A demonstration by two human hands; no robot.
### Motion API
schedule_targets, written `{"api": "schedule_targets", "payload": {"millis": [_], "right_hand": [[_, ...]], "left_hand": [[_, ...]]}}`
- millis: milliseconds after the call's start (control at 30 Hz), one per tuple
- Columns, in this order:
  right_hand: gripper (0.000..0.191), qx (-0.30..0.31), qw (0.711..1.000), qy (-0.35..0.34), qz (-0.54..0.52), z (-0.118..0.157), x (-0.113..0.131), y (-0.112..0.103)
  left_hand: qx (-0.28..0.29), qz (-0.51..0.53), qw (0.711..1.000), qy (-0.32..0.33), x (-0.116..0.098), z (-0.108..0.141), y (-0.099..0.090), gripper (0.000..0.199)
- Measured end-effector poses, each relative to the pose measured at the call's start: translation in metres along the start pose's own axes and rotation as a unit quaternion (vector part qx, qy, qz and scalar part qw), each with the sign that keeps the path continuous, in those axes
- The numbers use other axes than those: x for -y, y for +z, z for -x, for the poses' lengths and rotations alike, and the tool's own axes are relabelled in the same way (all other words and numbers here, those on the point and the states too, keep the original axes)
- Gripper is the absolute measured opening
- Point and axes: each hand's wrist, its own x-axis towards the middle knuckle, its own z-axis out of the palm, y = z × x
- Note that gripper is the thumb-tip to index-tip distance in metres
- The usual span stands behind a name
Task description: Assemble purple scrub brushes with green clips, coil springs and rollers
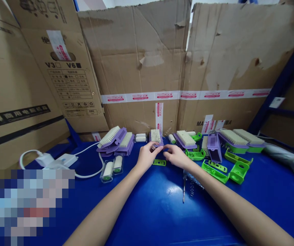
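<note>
So both bare hands are at the near end of a purple plastic brush with cream bristles [155,135] in mid-desk [149,215]; left hand [147,156] has its fingers curled in, right hand [177,156] has its fingertips bunched beside it, but can't tell if either is actually gripping the brush. Looks partway through to me: two cream-bristled brushes with green plastic bases [249,137] look put together at right, while the bright green plastic brackets [214,173] and a flat yellow-green slotted plate [159,162] lie loose, so I'd guess plenty's left
</note>
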Motion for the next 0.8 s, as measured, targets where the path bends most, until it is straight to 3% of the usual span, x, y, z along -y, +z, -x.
{"api": "schedule_targets", "payload": {"millis": [67, 200, 333, 433, 567, 800], "right_hand": [[0.035, -0.014, 0.996, -0.010, -0.090, 0.002, 0.006, 0.000], [0.044, 0.015, 0.978, -0.011, -0.207, 0.004, 0.011, 0.001], [0.030, -0.015, 0.949, 0.033, -0.312, 0.001, 0.006, -0.003], [0.019, -0.029, 0.918, 0.079, -0.387, -0.003, 0.003, -0.009], [0.010, -0.034, 0.893, 0.106, -0.436, -0.005, 0.002, -0.011], [0.011, -0.023, 0.889, 0.103, -0.446, -0.005, 0.000, -0.004]], "left_hand": [[0.018, -0.016, 0.999, 0.023, -0.001, 0.001, -0.001, 0.026], [0.053, -0.016, 0.996, 0.076, -0.003, 0.004, 0.000, 0.023], [0.051, 0.024, 0.996, 0.074, -0.004, 0.005, 0.004, 0.030], [0.030, 0.045, 0.996, 0.068, -0.003, 0.004, 0.005, 0.017], [0.014, 0.029, 0.997, 0.073, -0.001, 0.004, 0.006, 0.010], [-0.006, 0.011, 0.999, 0.040, -0.002, 0.004, 0.005, 0.012]]}}
